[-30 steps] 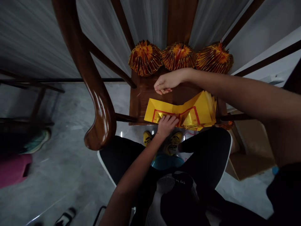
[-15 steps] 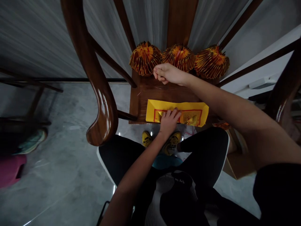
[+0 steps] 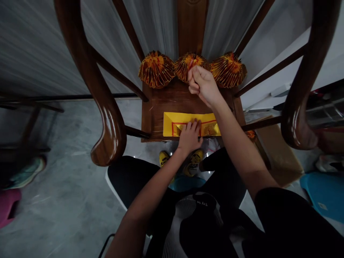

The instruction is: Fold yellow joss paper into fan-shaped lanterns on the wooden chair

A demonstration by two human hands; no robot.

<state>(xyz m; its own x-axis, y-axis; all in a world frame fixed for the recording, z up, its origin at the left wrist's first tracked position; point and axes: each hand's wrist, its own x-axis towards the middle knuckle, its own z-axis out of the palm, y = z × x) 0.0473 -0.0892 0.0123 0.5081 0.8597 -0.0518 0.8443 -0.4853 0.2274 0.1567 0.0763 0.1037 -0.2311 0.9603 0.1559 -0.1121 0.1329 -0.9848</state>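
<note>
A yellow paper strip [image 3: 168, 123] with a red border and gold patches lies along the front of a brown wooden chair seat [image 3: 172, 100]. On it rests my left hand [image 3: 190, 136], fingers spread over the gold part. My right hand [image 3: 202, 84] is raised above the seat with its fingers closed together; what they pinch, if anything, is too small to make out. It partly covers the middle one of three pleated red-and-gold paper pieces: left [image 3: 156, 70], middle [image 3: 185, 66] and right [image 3: 228, 70], which stand in a row at the seat's back.
Curved armrests rise at the left [image 3: 111, 125] and right [image 3: 298, 122] of the seat. A cardboard box [image 3: 282, 150] and a blue stool [image 3: 325, 193] are on the right. A pink stool [image 3: 9, 206] is at far left.
My right hand has moved right relative to the chair, from near the left pleated piece to in front of the middle one. My left hand stays on the yellow paper. The view has shifted.
</note>
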